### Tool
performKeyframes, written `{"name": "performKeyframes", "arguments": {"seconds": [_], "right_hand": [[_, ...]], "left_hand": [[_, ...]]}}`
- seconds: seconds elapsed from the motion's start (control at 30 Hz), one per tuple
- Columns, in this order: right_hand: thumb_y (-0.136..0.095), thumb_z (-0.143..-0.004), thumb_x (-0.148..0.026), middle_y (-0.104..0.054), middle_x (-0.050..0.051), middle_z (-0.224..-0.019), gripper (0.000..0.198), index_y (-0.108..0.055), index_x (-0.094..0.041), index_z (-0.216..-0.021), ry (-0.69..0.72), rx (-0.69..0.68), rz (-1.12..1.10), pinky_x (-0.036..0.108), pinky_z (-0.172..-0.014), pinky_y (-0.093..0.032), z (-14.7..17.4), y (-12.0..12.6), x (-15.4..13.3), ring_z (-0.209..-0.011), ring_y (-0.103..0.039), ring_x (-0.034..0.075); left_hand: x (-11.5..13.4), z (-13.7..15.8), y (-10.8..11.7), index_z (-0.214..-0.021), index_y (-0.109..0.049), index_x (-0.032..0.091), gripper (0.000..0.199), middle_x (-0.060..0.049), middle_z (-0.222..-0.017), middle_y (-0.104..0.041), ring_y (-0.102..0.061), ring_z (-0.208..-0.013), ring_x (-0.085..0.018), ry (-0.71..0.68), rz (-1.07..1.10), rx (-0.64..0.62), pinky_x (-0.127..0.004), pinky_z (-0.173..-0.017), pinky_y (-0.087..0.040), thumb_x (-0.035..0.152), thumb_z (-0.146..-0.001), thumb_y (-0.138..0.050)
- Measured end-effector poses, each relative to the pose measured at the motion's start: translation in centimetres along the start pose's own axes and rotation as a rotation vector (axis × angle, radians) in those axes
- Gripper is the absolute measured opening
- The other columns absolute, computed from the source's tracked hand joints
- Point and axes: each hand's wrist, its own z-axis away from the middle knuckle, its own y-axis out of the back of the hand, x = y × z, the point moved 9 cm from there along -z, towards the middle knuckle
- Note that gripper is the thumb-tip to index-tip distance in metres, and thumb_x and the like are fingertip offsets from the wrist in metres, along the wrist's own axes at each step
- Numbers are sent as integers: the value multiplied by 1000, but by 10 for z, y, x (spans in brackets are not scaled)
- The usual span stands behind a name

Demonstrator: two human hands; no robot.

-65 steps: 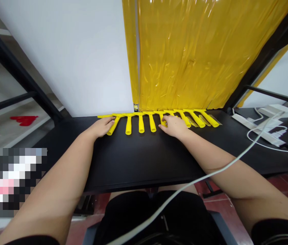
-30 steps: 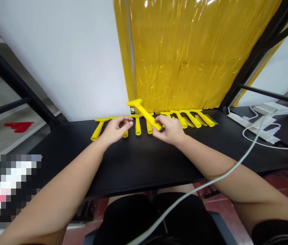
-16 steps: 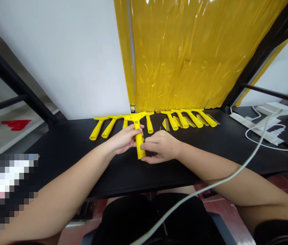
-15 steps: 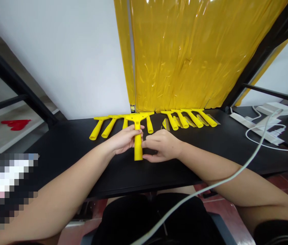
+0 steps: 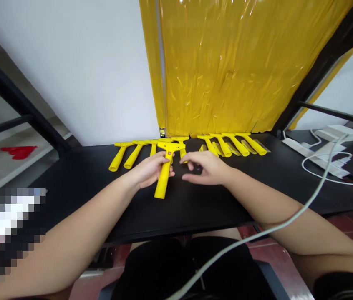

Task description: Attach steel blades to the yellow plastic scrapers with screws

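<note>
Nearest you, a pale cable (image 5: 242, 243) slants over your lap, its line crossing in front of your right forearm. Past your black clothing (image 5: 160, 266) comes the bare front of the black surface (image 5: 170, 216). Above it, your left grip (image 5: 150, 170) is closed around the neck of a yellow T-shaped tool (image 5: 164, 175), which tilts with its handle end toward you and to the left, its head pointing away. Your right grip (image 5: 209, 168) is just to the right, apart from that tool; thumb and forefinger stand apart, but a small dark shape shows between them, and you cannot tell whether the curled fingers hold anything. Farther back, a row of similar yellow tools lies along the rear edge, handles toward you: one group on the left (image 5: 133, 155), partly hidden by the held tool and your grip, and another on the right (image 5: 239, 146), with thin flat pieces (image 5: 233, 149) between the handles. Off to the right sits a white power strip (image 5: 318, 160) with cords. Behind everything stand a white panel (image 5: 101, 71) and a glossy yellow plastic sheet (image 5: 235, 71).
</note>
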Motion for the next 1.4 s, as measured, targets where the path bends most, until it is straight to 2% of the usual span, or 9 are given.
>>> {"name": "performKeyframes", "arguments": {"seconds": [0.1,0.17,0.27,0.37,0.53,0.67,0.93,1.07,1.4], "right_hand": [[-77,-85,-55,-73,3,-101,58,-64,-27,-133,39,-156,106,27,-67,-45,-2,-30,-18,-79,-66,17],[-77,-84,-58,-74,6,-111,59,-65,-29,-135,24,-191,202,28,-66,-44,-2,-42,-22,-84,-68,19],[-77,-85,-52,-74,6,-111,52,-66,-29,-130,-24,-226,264,28,-67,-44,-1,-48,-22,-85,-68,20],[-75,-83,-41,-75,6,-109,51,-65,-26,-131,-124,-213,270,29,-71,-46,-1,-38,-11,-87,-69,21],[-72,-83,-35,-75,10,-114,55,-61,-21,-135,-320,-134,291,32,-78,-49,3,-10,29,-97,-71,25],[-73,-83,-36,-77,7,-102,60,-60,-20,-140,-445,-198,250,31,-77,-51,9,-6,65,-90,-71,24],[-67,-90,-34,-75,10,-123,58,-61,-25,-147,-522,-243,372,38,-96,-52,8,-12,92,-113,-68,29],[-66,-92,-34,-72,13,-128,60,-59,-24,-150,-571,-271,446,41,-94,-53,9,-14,95,-114,-68,31],[-60,-96,-41,-69,16,-136,58,-58,-24,-152,-691,-323,517,47,-97,-54,17,-16,105,-124,-65,36]], "left_hand": [[0,-2,-4,-103,-58,14,13,-4,-86,-65,-67,-70,-13,-65,90,58,-27,-68,-61,6,-94,-55],[-2,-2,-6,-104,-59,14,11,-4,-87,-67,-69,-73,-14,-75,109,78,-26,-69,-60,8,-95,-58],[-7,-3,-9,-103,-61,14,9,-7,-91,-71,-71,-76,-14,-62,95,75,-23,-70,-59,9,-96,-60],[-7,-2,-9,-106,-63,13,13,-8,-100,-73,-73,-84,-13,-59,96,54,-25,-80,-60,7,-96,-62],[-7,0,-8,-119,-65,13,24,-11,-114,-73,-73,-100,-17,-29,90,43,-38,-105,-56,10,-96,-64],[-7,-1,-9,-113,-71,10,18,-11,-108,-73,-71,-105,-18,-45,12,-4,-43,-114,-51,12,-97,-62],[-12,-2,-12,-100,-76,13,10,-9,-112,-72,-69,-108,-17,-49,-100,-100,-46,-117,-49,16,-94,-68],[-13,0,-14,-99,-76,14,10,-9,-118,-71,-70,-108,-19,-51,-148,-129,-48,-117,-49,21,-91,-73],[-12,0,-13,-104,-76,13,15,-11,-110,-72,-72,-103,-19,-59,-221,-163,-43,-109,-54,21,-91,-74]]}}
